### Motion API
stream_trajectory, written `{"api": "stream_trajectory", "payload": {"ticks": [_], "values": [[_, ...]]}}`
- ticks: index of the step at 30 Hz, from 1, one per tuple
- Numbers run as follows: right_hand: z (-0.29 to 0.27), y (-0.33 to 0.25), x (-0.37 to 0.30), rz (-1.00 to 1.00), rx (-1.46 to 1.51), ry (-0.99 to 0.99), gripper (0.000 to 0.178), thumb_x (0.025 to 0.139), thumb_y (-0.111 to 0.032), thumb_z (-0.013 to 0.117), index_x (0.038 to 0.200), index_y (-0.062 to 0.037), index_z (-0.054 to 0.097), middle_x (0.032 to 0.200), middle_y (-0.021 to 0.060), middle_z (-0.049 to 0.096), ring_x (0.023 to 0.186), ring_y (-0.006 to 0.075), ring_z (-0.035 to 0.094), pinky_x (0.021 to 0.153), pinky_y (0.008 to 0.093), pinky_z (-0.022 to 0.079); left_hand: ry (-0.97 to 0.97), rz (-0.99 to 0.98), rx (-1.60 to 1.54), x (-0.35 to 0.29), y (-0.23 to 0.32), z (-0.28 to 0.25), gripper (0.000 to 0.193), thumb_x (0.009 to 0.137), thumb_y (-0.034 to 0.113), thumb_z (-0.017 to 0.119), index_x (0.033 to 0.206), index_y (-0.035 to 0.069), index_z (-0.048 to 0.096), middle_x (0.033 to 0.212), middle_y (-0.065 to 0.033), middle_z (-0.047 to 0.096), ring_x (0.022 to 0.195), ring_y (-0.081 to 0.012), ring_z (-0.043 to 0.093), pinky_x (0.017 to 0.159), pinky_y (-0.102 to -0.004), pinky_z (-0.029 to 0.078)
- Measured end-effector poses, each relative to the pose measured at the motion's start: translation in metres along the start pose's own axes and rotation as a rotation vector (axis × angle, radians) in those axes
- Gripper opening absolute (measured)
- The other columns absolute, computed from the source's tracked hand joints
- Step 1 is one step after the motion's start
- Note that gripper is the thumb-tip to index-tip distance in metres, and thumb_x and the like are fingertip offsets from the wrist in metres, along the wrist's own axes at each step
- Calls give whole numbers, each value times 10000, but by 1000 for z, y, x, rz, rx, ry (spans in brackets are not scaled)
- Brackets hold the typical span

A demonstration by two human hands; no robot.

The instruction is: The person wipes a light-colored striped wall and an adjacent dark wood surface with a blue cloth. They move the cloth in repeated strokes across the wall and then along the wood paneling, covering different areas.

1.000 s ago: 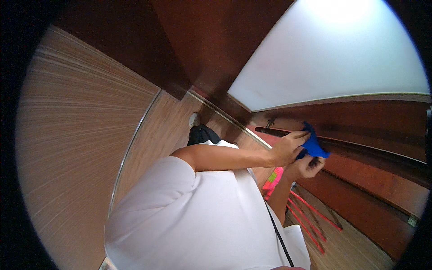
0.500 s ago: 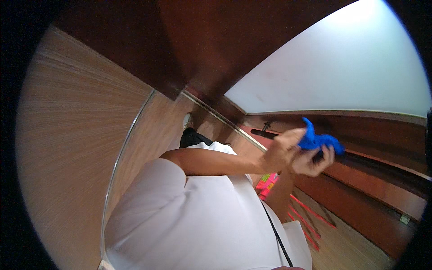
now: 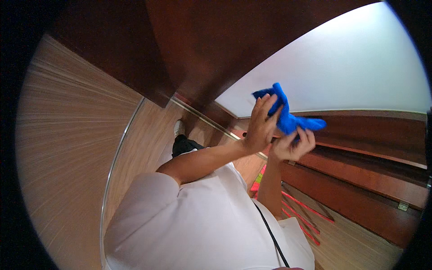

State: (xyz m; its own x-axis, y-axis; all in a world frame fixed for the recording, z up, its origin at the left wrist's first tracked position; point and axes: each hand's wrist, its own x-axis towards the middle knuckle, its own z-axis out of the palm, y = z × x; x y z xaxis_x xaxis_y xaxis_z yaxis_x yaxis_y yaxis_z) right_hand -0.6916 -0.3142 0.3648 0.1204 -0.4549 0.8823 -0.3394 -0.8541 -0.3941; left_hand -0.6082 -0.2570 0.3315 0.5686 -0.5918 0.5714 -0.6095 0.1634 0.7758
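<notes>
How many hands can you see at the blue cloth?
2: the left hand at the left side of the blue cloth, the right hand at its lower edge. Some fingers are blurred or hidden, but no other hand shows.

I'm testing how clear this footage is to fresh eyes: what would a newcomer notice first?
Most likely the vivid blue cloth, right of centre, with the person's left hand and right hand at it. Next might come the bright white panel at upper right, set off by dark reddish-brown wood around it, then the pinkish-red strips against the wooden floor at lower right.
</notes>
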Motion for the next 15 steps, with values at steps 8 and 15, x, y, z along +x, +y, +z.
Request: {"api": "stream_trajectory", "payload": {"ticks": [8, 15], "values": [[52, -4, -15, 69, -152, -317, 550, 891, -69, 566, 1422, 69, 530, 1397, 359, 450, 1274, 517, 424, 1117, 581, 295, -158, -52, 121, 2, -63, 14, 899, 921, 278, 681, 1608, -22, 184, 1636, -376, 84, 1502, -600, 93, 1216, -665, 152], [51, -7, 27, -38, -28, -431, 493, 963, -68, 576, 1441, 44, 529, 1409, 290, 524, 1263, 479, 464, 1113, 537, 317, 7, -24, 80, 54, -47, 1, 824, 943, 114, 576, 1616, -49, 130, 1673, -314, 87, 1542, -506, 117, 1258, -578, 120]]}}
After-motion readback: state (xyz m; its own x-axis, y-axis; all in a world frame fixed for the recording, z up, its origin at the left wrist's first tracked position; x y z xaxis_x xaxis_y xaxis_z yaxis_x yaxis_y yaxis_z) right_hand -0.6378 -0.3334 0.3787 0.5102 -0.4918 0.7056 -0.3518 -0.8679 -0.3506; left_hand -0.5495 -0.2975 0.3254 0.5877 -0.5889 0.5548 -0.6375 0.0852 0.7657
